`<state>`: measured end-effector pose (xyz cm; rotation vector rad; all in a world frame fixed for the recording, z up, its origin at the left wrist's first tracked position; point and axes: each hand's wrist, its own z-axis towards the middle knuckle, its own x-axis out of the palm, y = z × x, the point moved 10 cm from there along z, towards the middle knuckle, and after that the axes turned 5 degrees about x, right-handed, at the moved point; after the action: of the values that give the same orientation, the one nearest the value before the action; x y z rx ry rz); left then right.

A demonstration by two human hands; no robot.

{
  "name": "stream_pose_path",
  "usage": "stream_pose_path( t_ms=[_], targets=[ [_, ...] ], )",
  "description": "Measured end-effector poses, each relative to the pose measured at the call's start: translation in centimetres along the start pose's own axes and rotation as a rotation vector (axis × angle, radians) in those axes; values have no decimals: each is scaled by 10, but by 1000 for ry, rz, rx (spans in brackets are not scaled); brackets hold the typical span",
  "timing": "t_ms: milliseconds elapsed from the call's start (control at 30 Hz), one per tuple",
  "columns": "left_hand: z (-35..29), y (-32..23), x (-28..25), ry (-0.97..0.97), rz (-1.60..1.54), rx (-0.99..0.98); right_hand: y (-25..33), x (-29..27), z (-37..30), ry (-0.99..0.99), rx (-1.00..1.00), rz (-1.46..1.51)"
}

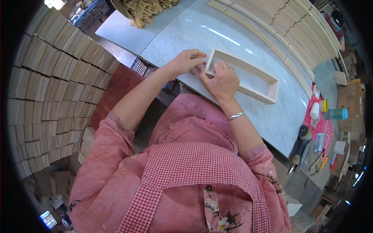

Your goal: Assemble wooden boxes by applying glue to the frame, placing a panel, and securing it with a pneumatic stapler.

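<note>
A long, narrow rectangular frame of pale wood (274, 91) lies on the table in front of me, slanting from upper left to lower right. My right hand (222, 79) is closed on its near left corner, with bent fingers over the edge and inside it. Just outside the frame's left end is my left hand (189, 62). Its fingers are loosely curved and apart, and nothing shows in them. The fingertips of both hands come close together at that corner; whether something small lies between them cannot be made out.
A pale, glossy table (175, 35) carries a container spilling small wooden pieces (145, 11) at far left. Long wooden strips (268, 37) and stacked slats (299, 23) line its far side. Bottles (315, 110) and tools stand at right. Tall stacks of boards (46, 89) rise at left.
</note>
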<state>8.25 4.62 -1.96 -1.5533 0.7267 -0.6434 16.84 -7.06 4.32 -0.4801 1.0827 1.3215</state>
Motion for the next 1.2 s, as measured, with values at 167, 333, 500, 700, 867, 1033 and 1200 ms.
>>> stream_pose_path(
  t_ms=[167, 333, 500, 700, 867, 1033, 1200],
  targets=[
    [-5, 8, 5, -32, -52, -239, -1, 2, 2, 94, -17, 30],
    [-2, 21, 4, 51, -126, -333, 5, -21, -6, 66, -272, 387],
    [0, 27, 4, 56, -122, -388, 10, -18, -7, 95, -301, 350],
    [8, 27, 6, 84, 7, -315, 10, -17, -5, 102, -334, 376],
    [14, 29, 5, 101, 234, -208, 13, -13, -5, 152, -317, 397],
    [17, -1, 1, 8, 762, 118, 13, -15, -4, 166, -300, 355],
    [1, 5, 2, -55, 601, 79, -8, -35, -12, 50, -252, 378]
  ],
)
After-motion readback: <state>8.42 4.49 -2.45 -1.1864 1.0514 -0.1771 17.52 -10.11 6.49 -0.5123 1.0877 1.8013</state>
